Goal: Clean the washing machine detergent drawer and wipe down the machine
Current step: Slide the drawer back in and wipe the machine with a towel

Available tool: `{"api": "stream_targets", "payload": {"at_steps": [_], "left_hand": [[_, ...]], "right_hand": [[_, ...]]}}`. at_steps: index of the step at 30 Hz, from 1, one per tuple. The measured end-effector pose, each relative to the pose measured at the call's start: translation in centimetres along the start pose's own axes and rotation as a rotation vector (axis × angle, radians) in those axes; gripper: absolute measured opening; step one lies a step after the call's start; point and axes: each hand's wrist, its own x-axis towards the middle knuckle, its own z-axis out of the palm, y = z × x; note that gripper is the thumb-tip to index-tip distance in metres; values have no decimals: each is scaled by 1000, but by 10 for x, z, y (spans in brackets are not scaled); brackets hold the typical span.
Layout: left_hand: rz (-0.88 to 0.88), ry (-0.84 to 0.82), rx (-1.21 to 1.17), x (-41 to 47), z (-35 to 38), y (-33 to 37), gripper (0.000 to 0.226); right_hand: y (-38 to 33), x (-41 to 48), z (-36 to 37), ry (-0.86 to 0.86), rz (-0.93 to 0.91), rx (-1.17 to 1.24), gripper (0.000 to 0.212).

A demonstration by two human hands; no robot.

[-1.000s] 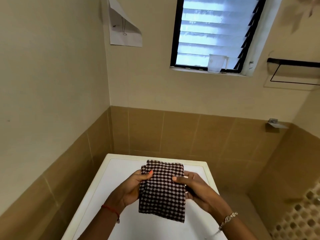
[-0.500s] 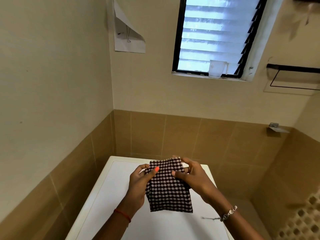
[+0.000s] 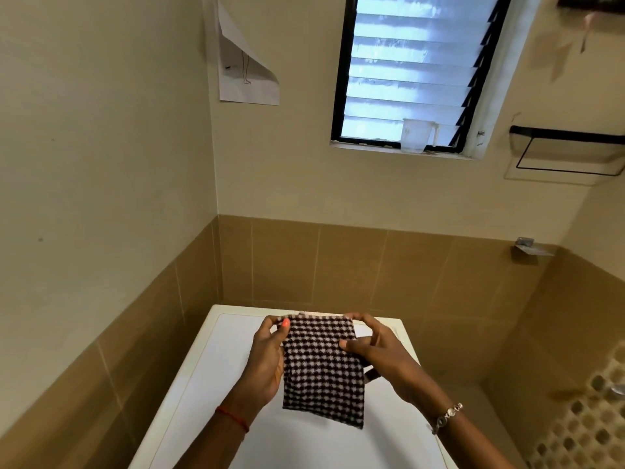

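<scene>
Where the wall turns a corner high above and left of our hands, a sheet of paper hangs with one corner curled away from the plaster. Below it, under both hands, lies the white top of the washing machine. Our left hand, a red thread round its wrist, pinches the upper left corner of the checked cloth, thumb on the front and fingers behind. The cloth hangs folded between the two hands, over the machine's top; whether its lower edge touches the top, we cannot tell. Our right hand pinches the cloth's right edge, thumb pressed on the front, the other fingers curled at the upper right corner. A bracelet sits on that wrist. Far above the right hand is a louvred window with a clear plastic cup on its sill. Up and to the right of the hands, a small metal holder and a black wire rack are fixed to the wall.
</scene>
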Motion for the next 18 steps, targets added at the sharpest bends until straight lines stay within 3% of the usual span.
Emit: {"api": "stream_targets", "payload": {"at_steps": [2,8,15,18], "left_hand": [[-73,-9,50,0,-4,1,6],[-498,-256,7,-9,-10,11,33],[-460,-215,100,-5,-5,18,22],[-450,-229,119,-6,0,18,21]], "right_hand": [[3,1,1,18,19,48,36],[2,6,2,78,93,166,28],[3,1,-9,-29,280,294,21],[2,-5,-9,-7,307,369,29]]}}
